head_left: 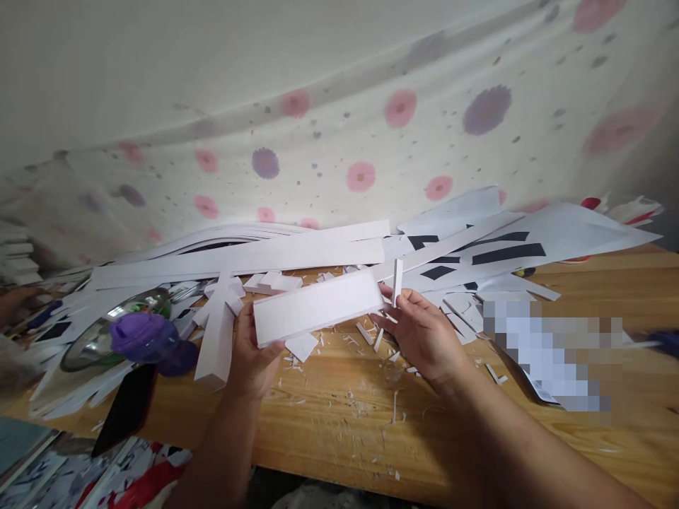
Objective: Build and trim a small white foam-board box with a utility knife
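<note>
My left hand (257,353) grips the left end of a long white rectangular foam-board block (318,307), thumb at its lower edge. The block is held above the wooden table (329,438), its right end slightly higher than its left. My right hand (419,325) pinches a thin white strip (397,283) upright between thumb and fingers, just beyond the block's right end. Whether the strip touches the block I cannot tell. Small white offcuts (366,332) and shavings lie on the table beneath my hands.
To the left are a purple cup (143,336), a metal bowl (100,322), a dark phone (126,408) and a folded white strip (215,343). Long white boards (244,258) lie along the back. Sheets with black patches (509,247) spread at the right. Another person's hand (15,307) shows far left.
</note>
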### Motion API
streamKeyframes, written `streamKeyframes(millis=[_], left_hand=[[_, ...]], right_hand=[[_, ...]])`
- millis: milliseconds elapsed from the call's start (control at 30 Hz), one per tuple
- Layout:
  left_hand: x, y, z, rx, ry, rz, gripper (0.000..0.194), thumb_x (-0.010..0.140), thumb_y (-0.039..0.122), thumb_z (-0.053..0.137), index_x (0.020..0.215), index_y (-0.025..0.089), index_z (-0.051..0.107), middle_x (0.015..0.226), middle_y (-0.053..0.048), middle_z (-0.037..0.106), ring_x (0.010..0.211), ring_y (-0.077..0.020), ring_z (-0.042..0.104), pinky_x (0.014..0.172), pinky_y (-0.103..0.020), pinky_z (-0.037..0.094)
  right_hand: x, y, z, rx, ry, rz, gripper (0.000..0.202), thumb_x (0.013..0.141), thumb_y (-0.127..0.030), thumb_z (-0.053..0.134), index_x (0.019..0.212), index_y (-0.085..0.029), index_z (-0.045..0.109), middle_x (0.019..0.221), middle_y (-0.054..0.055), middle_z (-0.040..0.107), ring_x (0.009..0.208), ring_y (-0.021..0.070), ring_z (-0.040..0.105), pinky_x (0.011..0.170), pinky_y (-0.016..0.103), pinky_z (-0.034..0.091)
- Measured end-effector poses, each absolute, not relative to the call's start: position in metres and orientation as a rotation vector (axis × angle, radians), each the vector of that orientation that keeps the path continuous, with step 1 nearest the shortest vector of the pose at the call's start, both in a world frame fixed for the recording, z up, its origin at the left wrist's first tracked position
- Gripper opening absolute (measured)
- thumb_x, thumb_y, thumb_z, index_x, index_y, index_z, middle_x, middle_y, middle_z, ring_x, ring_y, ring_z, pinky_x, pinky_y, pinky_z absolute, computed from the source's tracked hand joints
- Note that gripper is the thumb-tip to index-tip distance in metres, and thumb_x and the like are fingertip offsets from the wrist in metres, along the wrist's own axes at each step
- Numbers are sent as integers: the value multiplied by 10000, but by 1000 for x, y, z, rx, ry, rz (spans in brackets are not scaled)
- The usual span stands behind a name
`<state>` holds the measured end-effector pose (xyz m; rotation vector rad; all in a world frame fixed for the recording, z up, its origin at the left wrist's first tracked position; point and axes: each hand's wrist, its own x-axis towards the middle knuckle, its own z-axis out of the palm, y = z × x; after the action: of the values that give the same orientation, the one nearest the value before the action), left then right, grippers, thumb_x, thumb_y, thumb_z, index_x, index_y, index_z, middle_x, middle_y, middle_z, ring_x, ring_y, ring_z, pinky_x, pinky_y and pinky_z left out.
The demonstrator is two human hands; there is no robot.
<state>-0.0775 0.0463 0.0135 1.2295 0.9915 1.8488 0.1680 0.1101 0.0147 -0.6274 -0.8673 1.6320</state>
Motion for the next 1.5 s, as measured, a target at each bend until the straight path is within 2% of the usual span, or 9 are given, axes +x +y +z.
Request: streamKeyframes(millis=[133,333,433,600,733,867,967,1100,1500], left_hand=[[-87,48,-8,1311,1263,1730,731,514,390,838,1135,228,488,1170,-95,602,1083,-261,584,883,-370,502],[-85,60,-11,1824,1958,1235,674,538,288,780,1141,211,489,1133,-103,568,1052,-301,570,879,-468,478],[-67,66,-7,2095,1933,1127,670,554,242,759,1156,216,465,1164,-108,564,1120,-316,533,938,-493,437],[-31,65,11,2038,1720,1148,682,589,280,762,1170,199,413,1171,-149,588,1121,-320,555,907,-485,463],[-16,63,28,1991,1454,1333,751,570,346,808,1185,212,398,1202,-147,587,1059,-291,597,881,-440,487],[-13,71,31,2102,1433,1525,760,565,272,828,1192,241,400,1191,-114,596,1079,-272,591,905,-414,481],[-12,77,24,2243,1500,1646,715,611,223,794,1206,250,398,1195,-109,596,1118,-273,578,938,-424,468],[-13,86,13,2348,1478,1785,693,659,220,772,1234,248,386,1179,-113,598,1111,-271,582,943,-438,473],[-20,99,1,2498,1182,1971,785,647,305,811,1295,187,385,1173,-162,598,1130,-298,576,966,-498,479]], right_hand=[[165,99,21,-510,-879,1612,213,740,-370,700,725,-216,554,1353,31,543,864,165,613,773,372,541],[171,84,24,-483,-1366,1136,118,855,-348,593,803,-243,575,1322,59,567,1218,244,512,911,423,485],[174,77,26,-441,-1622,873,49,894,-266,536,860,-253,568,1309,69,574,1264,239,479,983,441,431],[174,68,26,-385,-1890,736,75,909,-194,477,912,-255,520,1240,89,608,1173,226,558,926,416,470],[172,67,27,-384,-1810,820,66,915,-213,478,896,-249,530,1169,84,625,1111,211,580,891,387,480],[170,71,29,-549,-1470,1128,135,859,-342,597,793,-227,576,710,11,629,646,131,590,603,264,486],[165,73,28,-628,-1346,1473,240,767,-396,698,701,-196,583,532,-26,576,466,92,522,471,219,434],[157,71,24,-681,-1205,1730,268,711,-388,749,667,-173,594,501,-33,587,395,66,507,421,193,424],[148,60,35,-791,-960,1902,269,663,-354,781,647,-168,588,470,-53,566,374,38,449,427,177,454]])
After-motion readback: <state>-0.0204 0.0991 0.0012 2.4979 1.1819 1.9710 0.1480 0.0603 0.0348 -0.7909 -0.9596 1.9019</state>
